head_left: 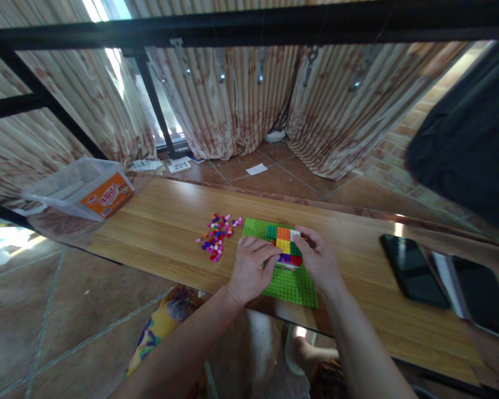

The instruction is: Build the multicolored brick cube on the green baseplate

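1. Lying flat, the lime-green studded plastic baseplate (pixel 293 288) stretches away from me.
2. My left hand (pixel 249 266) and right hand (pixel 319 259) are half-curled; I can't tell whether either grips anything.
3. Between them, about equally near, sits the multicoloured plastic brick block (pixel 283 245).

One baseplate (pixel 293 288), two phones (pixel 415 270), one tub (pixel 75 206)

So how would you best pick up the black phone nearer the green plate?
Probably across its middle by the long edges, with the right hand coming from above: the phone lies flat, longer than wide. Start on the long edge facing the green plate; a white item lies close by the other.
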Demonstrator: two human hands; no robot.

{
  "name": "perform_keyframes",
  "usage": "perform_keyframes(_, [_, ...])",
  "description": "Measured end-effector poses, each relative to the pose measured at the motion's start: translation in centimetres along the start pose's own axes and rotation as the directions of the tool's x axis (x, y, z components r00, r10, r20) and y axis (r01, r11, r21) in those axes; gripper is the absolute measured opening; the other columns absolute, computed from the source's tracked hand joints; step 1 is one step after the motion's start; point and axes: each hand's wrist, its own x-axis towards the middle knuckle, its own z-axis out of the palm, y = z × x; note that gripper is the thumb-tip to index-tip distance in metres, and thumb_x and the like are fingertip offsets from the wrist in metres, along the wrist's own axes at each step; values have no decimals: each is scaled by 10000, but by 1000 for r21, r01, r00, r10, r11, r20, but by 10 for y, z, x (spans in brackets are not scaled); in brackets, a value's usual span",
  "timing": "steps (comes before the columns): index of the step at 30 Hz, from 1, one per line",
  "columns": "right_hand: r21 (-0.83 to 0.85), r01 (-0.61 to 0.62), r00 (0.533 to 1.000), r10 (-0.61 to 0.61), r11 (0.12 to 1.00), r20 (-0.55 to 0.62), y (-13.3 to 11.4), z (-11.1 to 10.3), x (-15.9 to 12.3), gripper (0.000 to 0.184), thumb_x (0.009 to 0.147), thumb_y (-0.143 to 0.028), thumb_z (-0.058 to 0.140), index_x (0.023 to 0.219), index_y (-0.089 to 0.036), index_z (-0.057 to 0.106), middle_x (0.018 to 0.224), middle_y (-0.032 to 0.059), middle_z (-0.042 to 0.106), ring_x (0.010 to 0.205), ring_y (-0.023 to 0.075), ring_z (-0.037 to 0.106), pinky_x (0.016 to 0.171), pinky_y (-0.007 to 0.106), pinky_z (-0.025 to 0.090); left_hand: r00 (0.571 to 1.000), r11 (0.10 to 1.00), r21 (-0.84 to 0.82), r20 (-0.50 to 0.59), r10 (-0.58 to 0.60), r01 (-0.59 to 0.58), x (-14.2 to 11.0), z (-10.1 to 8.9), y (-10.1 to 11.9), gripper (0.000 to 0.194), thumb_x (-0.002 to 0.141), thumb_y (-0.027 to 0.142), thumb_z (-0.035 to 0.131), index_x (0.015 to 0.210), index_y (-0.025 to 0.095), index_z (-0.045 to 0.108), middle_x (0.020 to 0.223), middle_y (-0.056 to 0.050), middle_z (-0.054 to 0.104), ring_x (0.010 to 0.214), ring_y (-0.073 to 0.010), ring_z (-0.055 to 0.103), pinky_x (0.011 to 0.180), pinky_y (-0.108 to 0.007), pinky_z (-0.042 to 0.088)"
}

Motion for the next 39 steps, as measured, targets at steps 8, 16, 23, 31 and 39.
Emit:
perform_keyframes(8, [14, 9, 1000, -9, 1000, 2, -1, 0, 0, 442, 788, -477, 612, 1087, -157, 666, 1010, 102, 704, 865, 224, 649, 819, 403, 513, 999, 999, 15, -21, 42, -42, 0, -1, 2, 153, 910, 246, 551, 880, 232, 700, 868, 2, 717, 852, -157, 580, 838, -367, 361])
perform_keyframes(16, [-1, 9, 1000, -9, 1000, 19, -1, 0, -1, 459, 790, -488, 611, 1112, -164, 653, 1027, 104, 692, 887, 232, 642, 826, 418, 516, 987, 988, -103, -105, -125, 114, -3, 11, 4, 117, 868, 269, 624, 845, 272, 738, 894, -8, 688, 899, -165, 584, 859, -362, 394])
perform_keyframes(23, [-65, 61, 994, -55, 996, 93, -4, -4, -5, 591, 723, -493, 681, 1217, -183, 589, 1154, 114, 648, 1029, 267, 606, 958, 486, 454, 966, 957, -213, -127, -225, 195, -4, 17, 4, 85, 810, 249, 692, 892, 237, 713, 898, -17, 683, 919, -171, 606, 870, -343, 438])
perform_keyframes(31, [-143, 89, 984, -65, 986, 164, -5, -6, -8, 704, 708, -472, 685, 1315, -167, 498, 1263, 137, 582, 1120, 290, 561, 1016, 507, 400, 969, 959, -190, -93, -229, 209, -5, 16, 4, 106, 842, 303, 656, 909, 233, 697, 909, -21, 687, 937, -183, 598, 882, -349, 430])
perform_keyframes(39, [-163, 85, 980, -53, 983, 192, -2, -8, -5, 762, 688, -516, 695, 1333, -172, 480, 1309, 144, 551, 1187, 315, 527, 1042, 530, 375, 969, 962, -169, -92, -231, 214, -4, 16, 6, 89, 835, 293, 665, 891, 230, 693, 897, -16, 687, 926, -181, 594, 873, -346, 410])
